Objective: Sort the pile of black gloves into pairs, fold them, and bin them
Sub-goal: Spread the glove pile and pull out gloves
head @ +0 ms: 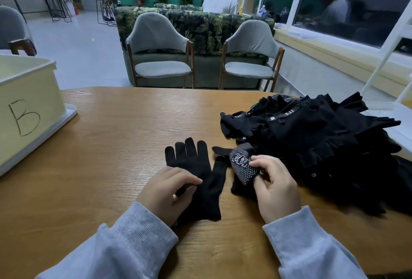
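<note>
your left hand pinches the flat knit glove; your right hand grips a dotted glove beside the glove pile; bare surface reaches bin b.

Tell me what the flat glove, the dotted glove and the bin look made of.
Flat glove: matte black knit fabric, going by its soft, fuzzy edges. Dotted glove: similar knit with pale raised-looking grip dots, perhaps rubber. Bin: smooth, pale yellow, probably moulded plastic, with a white rim.
</note>
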Demonstrator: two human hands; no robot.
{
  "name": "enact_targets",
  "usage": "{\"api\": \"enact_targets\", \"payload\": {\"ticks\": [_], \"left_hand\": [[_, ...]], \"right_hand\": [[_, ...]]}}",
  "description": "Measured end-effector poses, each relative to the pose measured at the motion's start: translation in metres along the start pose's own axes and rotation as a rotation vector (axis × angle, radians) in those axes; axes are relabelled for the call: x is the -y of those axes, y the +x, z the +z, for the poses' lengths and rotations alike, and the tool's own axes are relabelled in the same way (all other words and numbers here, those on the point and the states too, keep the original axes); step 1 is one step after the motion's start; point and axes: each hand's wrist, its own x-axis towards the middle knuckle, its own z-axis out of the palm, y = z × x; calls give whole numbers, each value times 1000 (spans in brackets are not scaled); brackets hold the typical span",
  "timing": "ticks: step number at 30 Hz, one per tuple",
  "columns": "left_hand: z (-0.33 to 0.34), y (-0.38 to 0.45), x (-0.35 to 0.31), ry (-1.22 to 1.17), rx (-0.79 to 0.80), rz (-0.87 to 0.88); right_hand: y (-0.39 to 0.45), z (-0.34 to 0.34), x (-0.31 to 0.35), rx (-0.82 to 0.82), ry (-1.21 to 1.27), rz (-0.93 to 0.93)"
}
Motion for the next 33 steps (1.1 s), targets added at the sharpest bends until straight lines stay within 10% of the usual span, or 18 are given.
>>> {"api": "enact_targets", "payload": {"ticks": [16,33], "left_hand": [[41,12,-55,-198,113,-31],[22,28,-49,-211,-166,102]], "right_hand": [[-6,-5,17,32,251,-75],[12,-2,21,172,41,-257]]}}
